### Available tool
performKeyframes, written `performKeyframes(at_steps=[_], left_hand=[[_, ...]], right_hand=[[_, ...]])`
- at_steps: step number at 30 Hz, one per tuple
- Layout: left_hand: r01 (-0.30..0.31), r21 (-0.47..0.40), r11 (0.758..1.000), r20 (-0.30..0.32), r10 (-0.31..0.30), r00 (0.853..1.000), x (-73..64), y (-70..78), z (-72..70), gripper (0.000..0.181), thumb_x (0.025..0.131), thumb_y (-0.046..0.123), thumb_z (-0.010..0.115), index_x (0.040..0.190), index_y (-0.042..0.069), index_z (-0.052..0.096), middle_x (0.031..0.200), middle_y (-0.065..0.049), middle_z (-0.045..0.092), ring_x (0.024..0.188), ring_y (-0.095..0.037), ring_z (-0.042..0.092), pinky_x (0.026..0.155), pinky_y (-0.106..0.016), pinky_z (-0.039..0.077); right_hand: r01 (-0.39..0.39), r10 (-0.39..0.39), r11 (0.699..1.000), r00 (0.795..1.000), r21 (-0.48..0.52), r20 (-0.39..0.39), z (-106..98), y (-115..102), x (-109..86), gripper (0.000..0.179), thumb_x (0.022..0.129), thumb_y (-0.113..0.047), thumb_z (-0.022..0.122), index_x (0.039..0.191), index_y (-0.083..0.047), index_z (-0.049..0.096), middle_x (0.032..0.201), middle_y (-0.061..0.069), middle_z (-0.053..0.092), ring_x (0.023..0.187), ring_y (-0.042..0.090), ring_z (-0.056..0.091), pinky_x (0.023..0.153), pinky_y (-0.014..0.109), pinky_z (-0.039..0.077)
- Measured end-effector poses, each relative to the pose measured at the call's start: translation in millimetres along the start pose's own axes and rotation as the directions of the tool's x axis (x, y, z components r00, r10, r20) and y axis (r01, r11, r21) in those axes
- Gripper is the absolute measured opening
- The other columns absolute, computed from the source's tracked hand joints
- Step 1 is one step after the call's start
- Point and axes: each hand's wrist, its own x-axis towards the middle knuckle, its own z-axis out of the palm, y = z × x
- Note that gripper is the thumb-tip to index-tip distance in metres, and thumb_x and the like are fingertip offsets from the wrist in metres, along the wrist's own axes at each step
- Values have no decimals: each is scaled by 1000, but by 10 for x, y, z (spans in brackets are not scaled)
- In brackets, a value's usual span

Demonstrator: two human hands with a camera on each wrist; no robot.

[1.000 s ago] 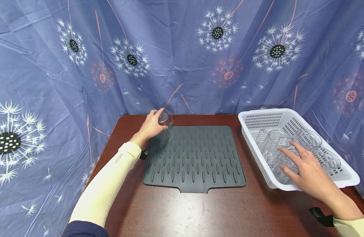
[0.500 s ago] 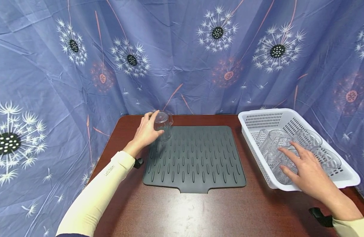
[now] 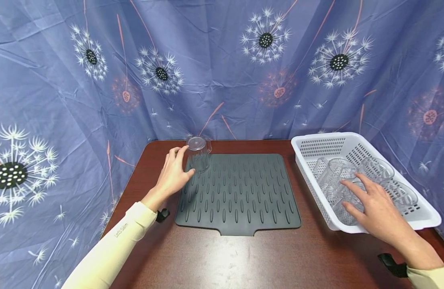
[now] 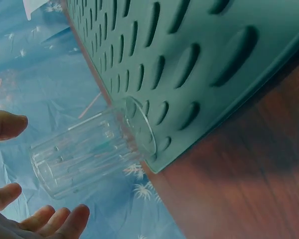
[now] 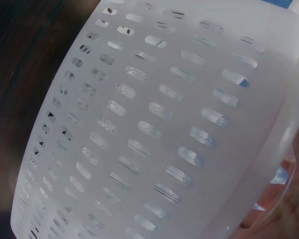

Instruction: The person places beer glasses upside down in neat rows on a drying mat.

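Two hands show from the head view: our left hand (image 3: 174, 173) lies with relaxed fingers just beside the upturned clear glass (image 3: 199, 153) at the far left corner of the grey mat (image 3: 240, 196), the glass just ahead and right of the fingertips with its long axis upright, while our right hand (image 3: 374, 204) spreads flat, grasping nothing, over the glasses in the white basket (image 3: 420, 218) on the desk (image 3: 214, 261). At the left wrist, the fingers (image 4: 60, 221) are released and apart from the glass (image 4: 89, 154), which stands mouth-down on the mat's (image 4: 189, 74) edge. The right wrist shows only the basket's perforated wall (image 5: 154, 134), so we cannot tell the fingers there.
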Motion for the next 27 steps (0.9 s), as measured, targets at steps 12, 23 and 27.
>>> performKeyframes(at_steps=[12,23,27], left_hand=[[-64,8,998,91,63,994,-300,8,106,72,86,23,77,150,16,44,142,-14,43,134,-34,41,104,-54,42],[-110,59,992,256,92,962,-520,-16,325,67,87,27,78,146,14,51,144,-13,47,134,-34,47,106,-53,43],[-113,67,991,295,88,951,-567,-44,411,67,87,29,78,146,14,51,149,-16,44,138,-37,45,106,-55,43]], right_hand=[[8,-8,1000,1000,14,-7,-6,9,-1,63,76,-9,81,134,-10,59,147,36,39,120,65,41,101,78,25],[31,-30,999,999,12,-22,-14,-10,11,64,73,-8,81,133,-7,60,127,34,47,115,53,44,89,69,31],[37,-36,999,999,19,-15,-13,-3,6,64,75,-8,81,135,-8,59,128,33,47,116,54,43,91,71,30]])
